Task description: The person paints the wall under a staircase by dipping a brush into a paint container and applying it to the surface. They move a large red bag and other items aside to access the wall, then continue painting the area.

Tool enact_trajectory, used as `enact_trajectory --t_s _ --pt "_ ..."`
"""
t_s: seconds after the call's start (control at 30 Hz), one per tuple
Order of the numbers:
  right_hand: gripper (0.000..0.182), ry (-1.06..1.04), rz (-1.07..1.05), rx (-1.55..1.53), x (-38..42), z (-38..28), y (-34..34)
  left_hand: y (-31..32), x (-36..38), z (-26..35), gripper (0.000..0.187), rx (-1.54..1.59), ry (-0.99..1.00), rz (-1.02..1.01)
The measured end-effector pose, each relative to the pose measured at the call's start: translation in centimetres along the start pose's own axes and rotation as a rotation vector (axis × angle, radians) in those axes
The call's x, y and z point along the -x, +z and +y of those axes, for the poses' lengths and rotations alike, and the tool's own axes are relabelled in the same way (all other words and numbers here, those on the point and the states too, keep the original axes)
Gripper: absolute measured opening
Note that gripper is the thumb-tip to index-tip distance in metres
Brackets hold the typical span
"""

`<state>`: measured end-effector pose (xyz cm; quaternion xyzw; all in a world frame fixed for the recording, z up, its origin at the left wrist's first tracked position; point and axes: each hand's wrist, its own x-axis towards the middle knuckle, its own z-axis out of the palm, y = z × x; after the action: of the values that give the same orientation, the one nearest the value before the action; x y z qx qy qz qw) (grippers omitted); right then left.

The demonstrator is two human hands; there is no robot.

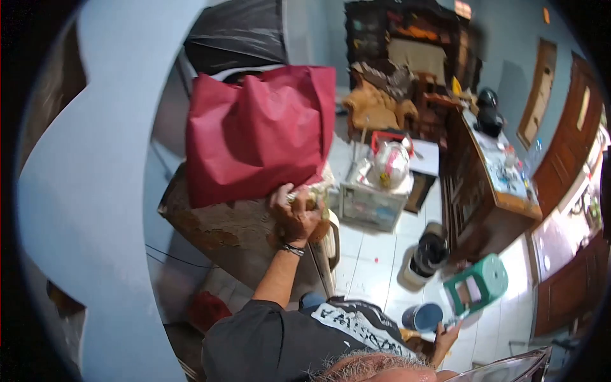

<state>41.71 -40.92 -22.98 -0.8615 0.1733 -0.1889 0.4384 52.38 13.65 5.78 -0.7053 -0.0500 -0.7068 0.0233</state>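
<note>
While my left hand (pixel 294 213) was raised in the middle of the frame, it was closed tight on the lower right corner of the red bag (pixel 254 137), fingers curled over the cloth and over something pale and golden bunched there; I could not tell what that was. The bag stood tall across the upper middle of the frame, its cloth creased and its top edge uppermost. It hung over the worn, peeling desk (pixel 223 232) at centre left. Whether its bottom edge touched the desk or cleared it, I could not tell. A dark band (pixel 293 249) sat on that wrist.

My right hand (pixel 445 337) was low at the bottom right, fingers spread and holding nothing, just beside a blue bucket (pixel 423 316) on the tiled floor. A green stool (pixel 477 284) stood near it, further right, and a clear box (pixel 372 204) with a wrapped bundle on top sat right of centre, close to the bag's corner.

As I judged it, the handling was under way and not finished: the bag was gripped and upright, carried by one hand alone, not set down anywhere, and my other hand had no part in it yet.
</note>
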Motion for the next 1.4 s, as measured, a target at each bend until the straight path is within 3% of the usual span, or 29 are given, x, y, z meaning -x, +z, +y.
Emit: enact_trajectory --t_s 0.03,0.17,0.2,0.23,0.27,0.33,0.4,0.43,0.53,0.6,0.63,0.7,0.73,0.8,0.87,0.9,0.97,1.07,1.1,1.17,1.2,1.27,1.3,1.33,1.4 --pt "0.092 0.024 -0.038 0.044 0.5 -0.6 -0.7 -0.6 -0.5 0.1 0.038 -0.044 0.031 -0.024" --pt "0.089 0.112 -0.098 0.12 1.7 -3.8 -2.8 -1.1 -1.3 0.4 0.034 -0.093 0.064 -0.034" --pt "0.074 -0.038 0.044 0.168 1.9 -2.4 -2.1 -0.9 -1.5 0.4 0.034 -0.096 0.066 -0.055" --pt "0.055 0.122 -0.115 0.088 1.2 -6.6 -3.8 -1.0 -1.4 0.2 0.033 -0.08 0.067 -0.083" --pt "0.043 0.081 -0.075 0.045 1.2 -7.9 -4.0 -0.7 -1.5 0.4 0.033 -0.072 0.062 -0.081" --pt "0.054 0.14 -0.146 0.091 1.2 -9.7 -5.3 -0.7 -1.3 1.1 0.033 -0.071 0.041 -0.131" --pt "0.07 -0.172 -0.019 0.284 0.2 -6.3 -3.7 1.0 -0.9 -0.5 0.035 -0.117 0.018 -0.142" --pt "0.084 -0.057 -0.154 0.221 -1.3 -6.6 -3.6 2.0 -1.0 -0.8 0.037 -0.115 0.019 -0.139" --pt "0.056 -0.023 -0.366 0.048 -5.5 -13.4 -2.5 5.7 -1.1 -1.2 0.04 -0.122 -0.014 -0.075" --pt "0.045 -0.233 -0.395 0.035 -8.7 -16.3 -1.1 8.0 -2.3 -1.1 0.051 -0.022 -0.06 -0.175" --pt "0.044 -0.221 -0.457 0.008 -9.2 -18.0 -1.1 6.9 -2.7 -0.3 0.06 0.041 -0.111 -0.224" --pt "0.045 -0.394 -0.538 -0.006 -10.9 -16.6 -0.4 2.3 -2.5 2.2 0.08 0.109 -0.235 -0.352" --pt "0.046 -0.473 -0.592 -0.033 -12.0 -16.1 0.4 0.0 -1.9 3.6 0.081 0.117 -0.23 -0.309" --pt "0.049 -0.477 -0.736 -0.037 -11.0 -22.5 -1.3 -5.2 0.2 7.3 0.077 0.235 -0.433 -0.362" --pt "0.051 -0.517 -0.776 -0.108 -10.9 -24.5 1.1 -7.2 9.8 8.2 0.067 0.344 -0.697 -0.585" --pt "0.05 -0.57 -0.823 -0.128 -10.4 -26.1 1.5 -9.5 11.0 9.3 0.066 0.708 -1.202 -0.778" --pt "0.047 -0.66 -0.929 -0.116 -9.2 -30.0 2.3 -13.6 12.2 11.5 0.07 0.899 -1.798 -0.886" --pt "0.038 -0.675 -1.117 -0.101 -5.7 -36.8 2.2 -17.4 16.6 12.7 0.074 0.956 -2.191 -0.91" --pt "0.037 -0.704 -1.173 -0.132 -4.6 -38.2 2.5 -18.5 17.6 12.8 0.075 1.191 -1.985 -0.936" --pt "0.036 -0.758 -1.276 -0.222 -2.5 -39.9 3.6 -20.8 17.1 12.8 0.077 1.843 -2.162 -0.629" --pt "0.036 -0.786 -1.321 -0.28 -1.5 -40.5 4.3 -21.8 15.0 13.5 0.075 1.848 -2.261 -0.43" --pt "0.035 -0.842 -1.386 -0.267 0.2 -41.8 4.8 -23.7 14.5 13.4 0.075 2.077 -2.232 -0.07" --pt "0.036 -0.886 -1.401 -0.286 0.8 -42.0 5.3 -25.1 14.4 13.1 0.088 2.001 -2.168 -0.169" --pt "0.037 -0.904 -1.427 -0.259 1.6 -42.9 4.3 -26.3 13.9 13.2 0.089 1.952 -2.177 -0.155" --pt "0.039 -0.923 -1.464 -0.212 2.8 -43.3 3.6 -27.9 15.3 12.9 0.085 2.131 -2.227 0.076"
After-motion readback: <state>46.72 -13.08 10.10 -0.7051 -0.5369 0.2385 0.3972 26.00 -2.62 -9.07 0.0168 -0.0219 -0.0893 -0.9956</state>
